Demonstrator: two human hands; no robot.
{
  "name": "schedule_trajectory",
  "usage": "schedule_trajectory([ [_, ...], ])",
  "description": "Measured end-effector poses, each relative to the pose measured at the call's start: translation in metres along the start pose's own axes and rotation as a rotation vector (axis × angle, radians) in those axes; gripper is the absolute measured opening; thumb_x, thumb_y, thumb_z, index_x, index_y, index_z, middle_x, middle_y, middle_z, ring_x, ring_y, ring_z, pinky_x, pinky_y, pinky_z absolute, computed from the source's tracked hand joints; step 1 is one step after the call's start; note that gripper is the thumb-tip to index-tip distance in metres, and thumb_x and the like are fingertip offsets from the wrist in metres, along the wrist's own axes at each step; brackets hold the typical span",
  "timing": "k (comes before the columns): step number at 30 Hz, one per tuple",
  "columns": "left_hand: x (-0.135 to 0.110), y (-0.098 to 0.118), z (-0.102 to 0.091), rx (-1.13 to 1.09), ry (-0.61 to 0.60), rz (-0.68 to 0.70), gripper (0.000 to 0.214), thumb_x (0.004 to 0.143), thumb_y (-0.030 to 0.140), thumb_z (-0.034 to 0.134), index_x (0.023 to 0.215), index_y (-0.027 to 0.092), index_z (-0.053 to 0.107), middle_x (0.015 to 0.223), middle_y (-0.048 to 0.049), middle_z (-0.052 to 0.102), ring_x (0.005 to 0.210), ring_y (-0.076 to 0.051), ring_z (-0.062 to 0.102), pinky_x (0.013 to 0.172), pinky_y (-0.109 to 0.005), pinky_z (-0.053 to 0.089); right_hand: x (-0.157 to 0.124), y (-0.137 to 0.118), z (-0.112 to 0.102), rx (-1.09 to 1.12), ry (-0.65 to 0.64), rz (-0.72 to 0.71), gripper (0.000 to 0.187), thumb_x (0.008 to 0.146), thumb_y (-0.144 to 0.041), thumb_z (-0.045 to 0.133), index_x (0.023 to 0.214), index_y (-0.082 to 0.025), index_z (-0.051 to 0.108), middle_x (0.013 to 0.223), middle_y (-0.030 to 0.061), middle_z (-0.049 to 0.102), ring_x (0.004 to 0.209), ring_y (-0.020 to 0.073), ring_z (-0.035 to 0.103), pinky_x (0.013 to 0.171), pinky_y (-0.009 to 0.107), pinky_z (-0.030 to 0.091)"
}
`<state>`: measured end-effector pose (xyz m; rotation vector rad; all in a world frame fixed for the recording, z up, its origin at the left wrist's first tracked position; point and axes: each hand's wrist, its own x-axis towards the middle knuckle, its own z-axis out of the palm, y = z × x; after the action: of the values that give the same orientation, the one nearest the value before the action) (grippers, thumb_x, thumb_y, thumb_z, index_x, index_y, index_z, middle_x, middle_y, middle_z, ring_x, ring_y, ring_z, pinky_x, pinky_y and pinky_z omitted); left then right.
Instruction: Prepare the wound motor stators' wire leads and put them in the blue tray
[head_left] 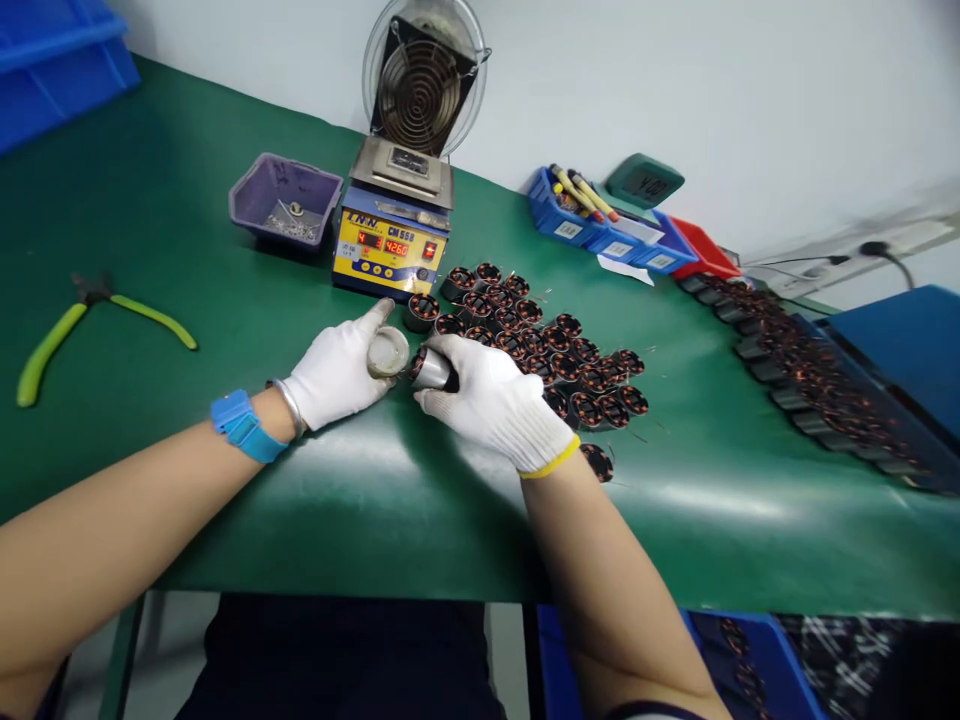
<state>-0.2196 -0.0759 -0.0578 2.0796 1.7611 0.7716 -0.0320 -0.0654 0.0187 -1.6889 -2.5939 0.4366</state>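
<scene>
In a white glove, my left hand (pixel 337 370) grips a small round cup (pixel 388 352) with a pale inside, tilted toward the right. My right hand (pixel 495 395), gloved too, is closed around a motor stator (pixel 433 370), a silver cylinder with copper windings. The stator lies on its side, its wound end facing the cup and close to its rim; I cannot tell whether they touch. Behind and right of my right hand stand several more stators (pixel 564 367), upright in rows with thin wire ends sticking out. A yellow and blue solder pot (pixel 390 245) stands just beyond my hands.
A purple bin (pixel 285 200) sits left of the solder pot; green-handled cutters (pixel 97 310) lie at left. A fan (pixel 424 90) stands behind the pot. Blue bins (pixel 562 215) with markers, a red bin (pixel 701 250) and a long row of stators (pixel 810 370) are at right.
</scene>
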Motion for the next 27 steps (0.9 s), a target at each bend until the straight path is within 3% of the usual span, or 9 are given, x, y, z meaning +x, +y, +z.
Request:
schedule_trajectory([
  [7,-0.014,-0.008,-0.014,0.024,-0.062,0.107,0.091,0.069,0.017,0.065,0.153,0.008,0.032,0.128,-0.0172,0.067,0.114,-0.034,0.066,0.097,-0.043,0.054,0.010,-0.016,-0.013,-0.014,-0.154,-0.119,0.044,0.086,-0.047,0.063,0.125,-0.025,0.064,0.111,0.0053,0.073,0.097,0.0289,0.069,0.070,0.031,0.047],
  [17,-0.011,-0.013,-0.009,-0.041,-0.069,0.144,0.098,0.070,0.013,0.062,0.158,0.013,0.017,0.141,-0.0164,0.060,0.125,-0.031,0.061,0.105,-0.044,0.051,0.029,-0.024,-0.023,-0.184,-0.233,-0.120,0.048,0.087,-0.051,0.061,0.126,-0.025,0.064,0.114,0.0069,0.072,0.101,0.0297,0.068,0.073,0.032,0.050],
  [20,-0.011,-0.014,-0.008,-0.043,-0.058,0.161,0.097,0.071,0.013,0.061,0.158,0.012,0.016,0.143,-0.0173,0.057,0.126,-0.032,0.061,0.105,-0.045,0.051,0.022,-0.020,-0.023,-0.149,-0.159,-0.100,0.049,0.087,-0.050,0.060,0.130,-0.027,0.061,0.117,0.0049,0.071,0.104,0.0301,0.067,0.073,0.033,0.050],
  [23,-0.010,-0.014,-0.006,-0.043,-0.057,0.161,0.102,0.068,0.010,0.061,0.158,0.011,0.014,0.143,-0.0176,0.058,0.126,-0.033,0.060,0.105,-0.045,0.051,0.009,-0.016,-0.019,-0.163,0.020,-0.088,0.053,0.087,-0.046,0.061,0.138,-0.030,0.054,0.129,0.0048,0.064,0.104,0.0296,0.066,0.069,0.033,0.050],
  [25,-0.010,-0.014,-0.005,-0.040,-0.049,0.148,0.106,0.066,0.009,0.062,0.159,0.012,0.012,0.143,-0.0169,0.057,0.126,-0.032,0.061,0.105,-0.044,0.051,0.002,-0.017,-0.015,-0.257,0.097,-0.116,0.053,0.088,-0.040,0.061,0.139,-0.029,0.052,0.135,0.0068,0.058,0.101,0.0286,0.066,0.067,0.033,0.050],
  [27,-0.009,-0.014,-0.005,-0.032,-0.043,0.137,0.108,0.065,0.008,0.062,0.159,0.012,0.010,0.144,-0.0166,0.057,0.124,-0.032,0.062,0.104,-0.043,0.052,-0.001,-0.025,-0.011,-0.384,0.084,-0.141,0.048,0.090,-0.035,0.059,0.138,-0.028,0.053,0.135,0.0091,0.056,0.101,0.0285,0.064,0.067,0.033,0.050],
])
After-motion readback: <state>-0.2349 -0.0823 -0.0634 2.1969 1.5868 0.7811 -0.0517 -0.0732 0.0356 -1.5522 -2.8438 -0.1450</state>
